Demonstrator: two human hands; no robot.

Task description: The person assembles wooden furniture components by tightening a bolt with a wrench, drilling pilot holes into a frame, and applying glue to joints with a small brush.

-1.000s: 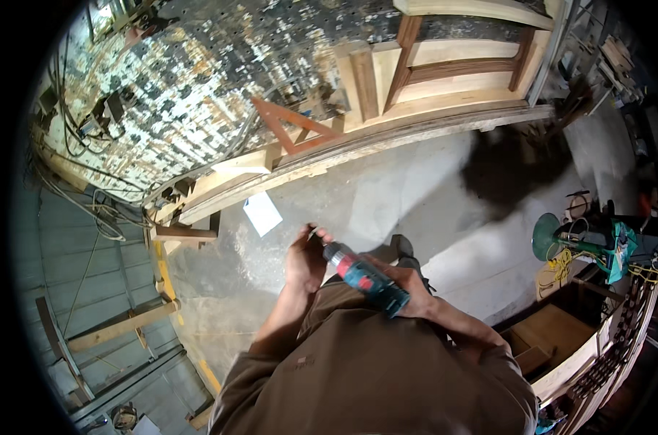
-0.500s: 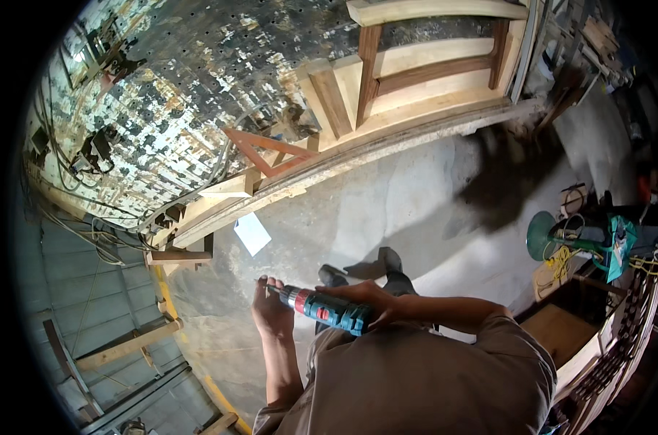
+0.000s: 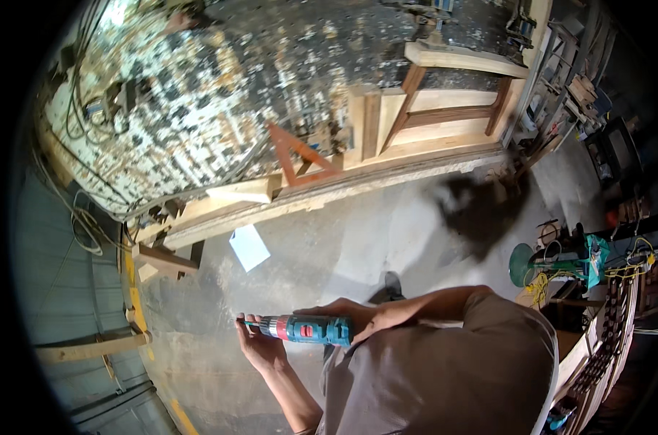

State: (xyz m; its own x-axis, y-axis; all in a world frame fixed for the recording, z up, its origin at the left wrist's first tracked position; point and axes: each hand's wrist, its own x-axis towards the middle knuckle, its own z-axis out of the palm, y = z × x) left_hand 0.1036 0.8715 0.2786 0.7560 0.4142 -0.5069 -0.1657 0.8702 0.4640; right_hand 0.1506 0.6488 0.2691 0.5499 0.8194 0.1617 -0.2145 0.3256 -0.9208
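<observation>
A teal cordless drill [image 3: 318, 330] with a red collar lies nearly level before my chest, its chuck pointing left. My right hand [image 3: 349, 313] is wrapped around it from behind; the handle itself is hidden. At the front of the chuck, my left hand [image 3: 262, 349] has its fingertips closed on the thin drill bit [image 3: 249, 323]. Exactly how the fingers grip the bit is too small to make out.
Ahead stands a paint-worn workbench [image 3: 271, 80] bearing a reddish triangular square [image 3: 300, 161] and a curved wooden frame [image 3: 445, 116]. A white sheet [image 3: 250, 248] lies on the concrete floor. To the right are a green stand [image 3: 521, 264] and yellow cord [image 3: 538, 288].
The drill has swung closer to level, and both hands have shifted a little left with it. My left fingertips remain at the bit. The whole view has turned slightly.
</observation>
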